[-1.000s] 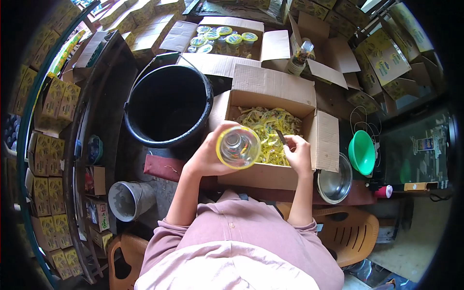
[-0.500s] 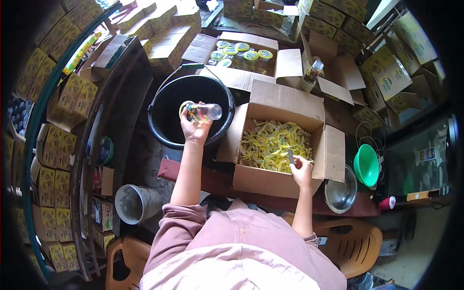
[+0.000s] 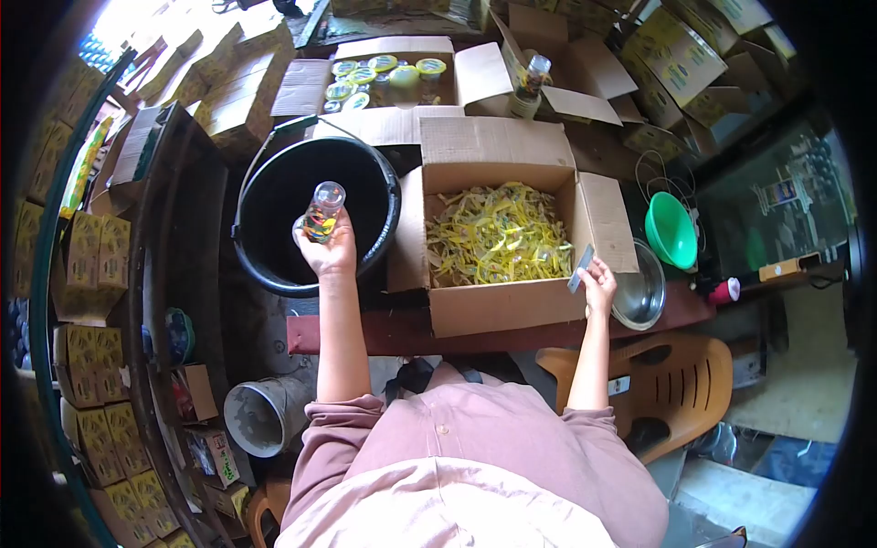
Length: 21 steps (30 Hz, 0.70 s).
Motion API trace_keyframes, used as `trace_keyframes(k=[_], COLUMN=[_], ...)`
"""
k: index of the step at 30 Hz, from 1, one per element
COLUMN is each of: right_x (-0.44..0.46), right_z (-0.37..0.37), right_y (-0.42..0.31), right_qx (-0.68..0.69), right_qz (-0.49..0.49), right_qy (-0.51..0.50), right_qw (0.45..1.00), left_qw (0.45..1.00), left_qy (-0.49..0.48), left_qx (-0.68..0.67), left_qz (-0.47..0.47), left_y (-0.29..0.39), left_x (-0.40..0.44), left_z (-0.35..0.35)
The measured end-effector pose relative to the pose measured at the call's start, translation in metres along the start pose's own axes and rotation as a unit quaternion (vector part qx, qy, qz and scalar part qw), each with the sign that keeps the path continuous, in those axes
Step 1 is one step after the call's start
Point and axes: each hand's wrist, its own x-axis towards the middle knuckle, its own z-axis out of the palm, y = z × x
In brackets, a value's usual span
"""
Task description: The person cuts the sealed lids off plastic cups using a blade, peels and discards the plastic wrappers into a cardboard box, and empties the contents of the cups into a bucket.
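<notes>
Nearest is the person's mauve shirt (image 3: pixel 457 411), with an orange chair (image 3: pixel 703 384) to its right and a grey bucket (image 3: pixel 292 406) to its left. Beyond them runs the near edge of the table (image 3: pixel 384 336), reddish along its front. Toward the right end of that edge, the right hand (image 3: pixel 598 288) pinches a thin flat blade (image 3: pixel 582 267) between thumb and fingers, at the near right corner of an open carton (image 3: pixel 502 306); whether the blade touches the cardboard I cannot tell. A metal bowl (image 3: pixel 650 306) sits just right of that hand. Yellow strips (image 3: pixel 502 233) fill much of the carton. The left hand (image 3: pixel 332 247) has its fingers wrapped around a clear container (image 3: pixel 326 205) with a colourful label, tilted, over the mouth of a black bucket (image 3: pixel 391 215), left of the carton. Farther back, a green bowl (image 3: pixel 671 233) leans near the table's right end. Behind the strips' carton, a second carton (image 3: pixel 429 126) holds yellow-lidded containers (image 3: pixel 384 64), and a bottle (image 3: pixel 528 96) stands upright near its right side.
</notes>
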Motion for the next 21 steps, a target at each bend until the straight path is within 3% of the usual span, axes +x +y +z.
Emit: trace_keyframes(k=[6,7,13,17,18,21], right_x=[-0.006,-0.002,0.005,0.014,0.013,0.015], right_z=[0.005,0.007,0.006,-0.012,-0.015,-0.018], right_y=[-0.012,-0.01,-0.042,-0.016,-0.012,-0.006], right_qx=[-0.085,-0.141,-0.163,-0.122,-0.125,-0.098], right_qz=[-0.136,-0.239,-0.205,-0.194,-0.188,-0.164], right_qy=[0.057,0.063,0.027,0.116,0.114,0.118], right_qw=[0.985,0.959,0.965,0.967,0.967,0.974], left_qw=[0.999,0.999,0.996,0.988,0.991,0.99], left_qy=[-0.021,-0.037,-0.053,-0.151,-0.098,-0.087], left_qx=[0.023,0.018,0.029,0.019,0.048,0.053], left_qz=[0.023,0.019,0.063,0.037,0.081,0.102], left_y=[-0.003,-0.003,0.001,0.013,0.01,0.01], left_x=[-0.002,-0.001,-0.002,0.01,0.008,0.006], left_z=[0.001,0.001,0.0,-0.015,-0.01,-0.008])
